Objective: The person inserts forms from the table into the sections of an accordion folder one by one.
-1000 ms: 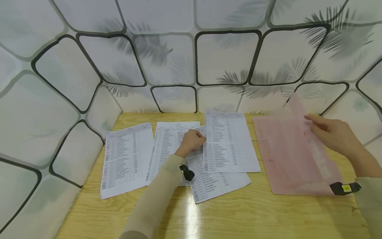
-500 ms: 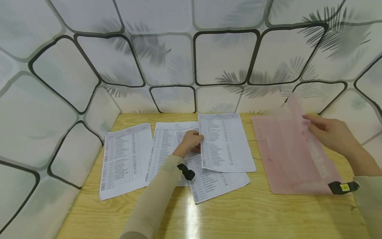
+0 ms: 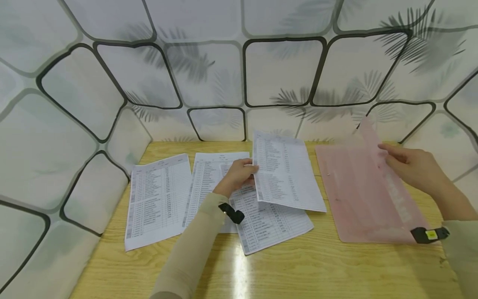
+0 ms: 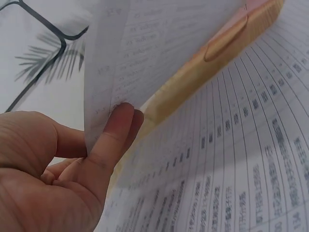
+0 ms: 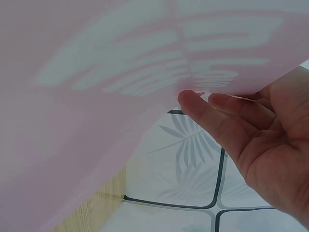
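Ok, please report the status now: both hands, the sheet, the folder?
Left hand pinches printed sheet, edge lifted. Right hand holds pink folder cover open. Nothing between sheet and folder.

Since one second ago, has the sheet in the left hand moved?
Yes. The sheet in the left hand has lifted off the printed page beneath, tilting up.

Wooden table [image 3: 298, 265] – leaf-patterned wall panels [image 3: 280, 70]

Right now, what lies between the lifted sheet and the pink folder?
In the head view, only bare wooden table separates the lifted sheet from the pink folder.
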Demonstrator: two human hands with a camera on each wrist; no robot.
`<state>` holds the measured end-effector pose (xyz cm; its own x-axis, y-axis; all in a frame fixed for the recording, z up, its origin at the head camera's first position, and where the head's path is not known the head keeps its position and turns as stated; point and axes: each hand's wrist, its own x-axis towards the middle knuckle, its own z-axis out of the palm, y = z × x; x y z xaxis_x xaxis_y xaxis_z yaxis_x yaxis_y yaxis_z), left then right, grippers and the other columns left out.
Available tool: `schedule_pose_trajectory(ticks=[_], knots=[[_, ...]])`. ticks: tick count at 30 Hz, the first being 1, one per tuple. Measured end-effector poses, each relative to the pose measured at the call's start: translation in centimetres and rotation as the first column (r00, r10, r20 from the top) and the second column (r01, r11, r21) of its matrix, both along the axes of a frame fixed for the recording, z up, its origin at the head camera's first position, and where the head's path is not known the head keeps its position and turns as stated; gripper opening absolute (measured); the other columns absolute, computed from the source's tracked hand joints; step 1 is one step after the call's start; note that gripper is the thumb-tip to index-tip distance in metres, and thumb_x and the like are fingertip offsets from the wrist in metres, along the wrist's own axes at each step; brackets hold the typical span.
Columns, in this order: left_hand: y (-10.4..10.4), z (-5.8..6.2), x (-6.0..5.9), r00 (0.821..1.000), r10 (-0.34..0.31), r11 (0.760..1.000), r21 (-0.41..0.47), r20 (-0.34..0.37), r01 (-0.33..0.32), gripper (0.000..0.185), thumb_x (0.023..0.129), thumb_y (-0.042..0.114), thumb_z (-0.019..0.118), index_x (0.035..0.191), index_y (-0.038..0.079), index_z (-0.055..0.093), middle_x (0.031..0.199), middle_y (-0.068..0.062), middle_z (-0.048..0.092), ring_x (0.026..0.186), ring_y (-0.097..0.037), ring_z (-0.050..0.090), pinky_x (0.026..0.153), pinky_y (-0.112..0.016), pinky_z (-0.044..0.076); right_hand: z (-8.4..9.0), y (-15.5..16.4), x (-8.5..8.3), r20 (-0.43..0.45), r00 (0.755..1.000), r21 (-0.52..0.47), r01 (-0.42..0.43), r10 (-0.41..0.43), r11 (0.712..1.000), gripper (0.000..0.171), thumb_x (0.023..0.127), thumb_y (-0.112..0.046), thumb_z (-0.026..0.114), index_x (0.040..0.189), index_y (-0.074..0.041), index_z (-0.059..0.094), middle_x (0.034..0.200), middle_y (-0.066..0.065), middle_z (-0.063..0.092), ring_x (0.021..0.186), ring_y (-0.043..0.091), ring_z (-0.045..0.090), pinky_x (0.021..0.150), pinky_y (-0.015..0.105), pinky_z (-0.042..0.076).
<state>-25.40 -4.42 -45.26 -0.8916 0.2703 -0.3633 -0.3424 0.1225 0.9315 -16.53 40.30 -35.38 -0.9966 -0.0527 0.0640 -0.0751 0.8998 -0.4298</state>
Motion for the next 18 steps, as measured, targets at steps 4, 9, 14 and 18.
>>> schedule_pose_trajectory(ticks=[4,9,14,18], knots=[[0.3,0.9,0.2,0.999,-0.035,0.999,0.03,-0.019,0.035,0.036,0.107,0.013,0.06,0.142,0.004,0.062,0.122,-0.022,0.074,0.085,-0.017,0.074,0.068,-0.026,0.062,0.0,0.1,0.0,0.002,1.0,-0.013,-0.013,0.013,1.0,0.048,0.11,-0.026,0.052,0.152,-0.003,0.055,0.134,0.041,0.06,0.066,0.006,0.047,0.054,0.028,0.034],[0.9,2.2,0.5,0.996,-0.08,0.995,0.052,-0.039,0.082,0.036,0.108,0.014,0.059,0.143,0.005,0.061,0.123,-0.021,0.075,0.086,-0.017,0.074,0.071,-0.028,0.063,-0.1,-0.1,0.1,0.005,1.0,-0.017,-0.015,0.015,1.0,0.048,0.111,-0.027,0.051,0.152,-0.004,0.054,0.133,0.042,0.06,0.061,0.009,0.044,0.052,0.03,0.033],[1.6,3.3,0.6,0.993,-0.102,0.992,0.068,-0.056,0.106,0.036,0.108,0.014,0.06,0.143,0.005,0.061,0.119,-0.019,0.075,0.083,-0.015,0.073,0.07,-0.026,0.062,-0.1,-0.2,0.2,0.002,1.0,-0.019,-0.013,0.013,1.0,0.048,0.11,-0.028,0.051,0.152,-0.004,0.054,0.133,0.042,0.06,0.059,0.01,0.041,0.05,0.031,0.032],[2.1,4.1,0.8,0.991,-0.112,0.989,0.086,-0.067,0.118,0.035,0.108,0.013,0.06,0.141,0.005,0.063,0.112,-0.015,0.076,0.081,-0.015,0.073,0.07,-0.027,0.063,-0.1,-0.2,0.1,0.004,1.0,-0.019,-0.01,0.01,1.0,0.049,0.11,-0.028,0.052,0.152,-0.004,0.054,0.133,0.041,0.06,0.06,0.009,0.043,0.052,0.03,0.032]])
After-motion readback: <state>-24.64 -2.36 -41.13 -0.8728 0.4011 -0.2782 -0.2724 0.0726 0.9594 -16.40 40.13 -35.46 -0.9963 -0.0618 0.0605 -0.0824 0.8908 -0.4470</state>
